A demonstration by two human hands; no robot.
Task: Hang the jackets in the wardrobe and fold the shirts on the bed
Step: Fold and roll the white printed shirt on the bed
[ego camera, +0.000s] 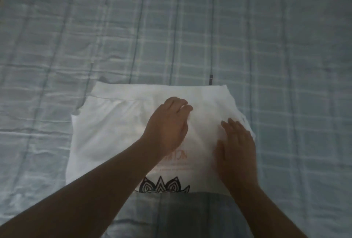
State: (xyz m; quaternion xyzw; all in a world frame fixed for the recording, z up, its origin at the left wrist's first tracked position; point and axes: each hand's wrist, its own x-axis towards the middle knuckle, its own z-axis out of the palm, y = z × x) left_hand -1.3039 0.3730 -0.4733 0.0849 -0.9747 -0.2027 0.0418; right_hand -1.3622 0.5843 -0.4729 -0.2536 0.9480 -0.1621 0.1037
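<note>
My left hand (167,123) fingers curled on white shirt (106,138); grip unclear. Right hand (236,142) flat on it, open. Print (162,186) partly hidden. Bed (285,66) underneath.

The shirt (118,133) is soft white cloth, matt, mostly smooth with faint creases, and thin enough that pale orange lettering shows dimly through it; a black printed pattern near its lower edge looks flat and dull. The bed (285,47) is covered in a pale blue-grey checked cloth, matt and lightly crinkled, with a puckered, quilted look along its lines
</note>
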